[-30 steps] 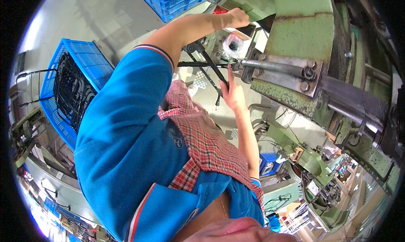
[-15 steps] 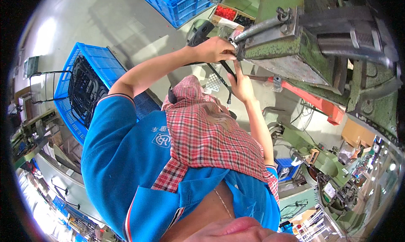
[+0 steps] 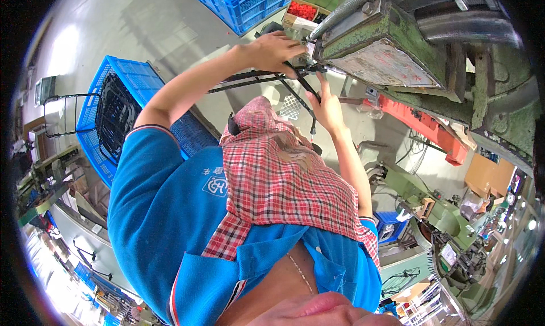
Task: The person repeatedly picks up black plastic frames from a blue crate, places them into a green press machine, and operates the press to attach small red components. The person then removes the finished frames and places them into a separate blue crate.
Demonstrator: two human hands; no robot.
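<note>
A black tubular metal frame [image 3: 245, 82] spans the space in front of the green press-like machine [image 3: 392, 59], one end by its lower edge. My left hand [image 3: 272, 52] lies over the frame's upper end, fingers apart, thumb beside a black tube; how firmly it touches is unclear. Lower and to the right, my right hand [image 3: 328, 109] has the tube between thumb and fingers, index finger pointing up toward the machine. A thinner black rod of the frame hangs down between my hands and the checked apron [image 3: 284, 178].
Left of me stands a blue crate [image 3: 122, 76] full of black parts. Another blue crate [image 3: 241, 11] is ahead. Beside the machine sits a box of red parts [image 3: 302, 11]. An orange-red bar [image 3: 420, 127] runs below the machine, and green machinery [image 3: 443, 218] stands to the right.
My left hand has drawn back to the left and up, its fingers spreading. The long black tubes now show below it. My right hand has shifted slightly, staying on the tube.
</note>
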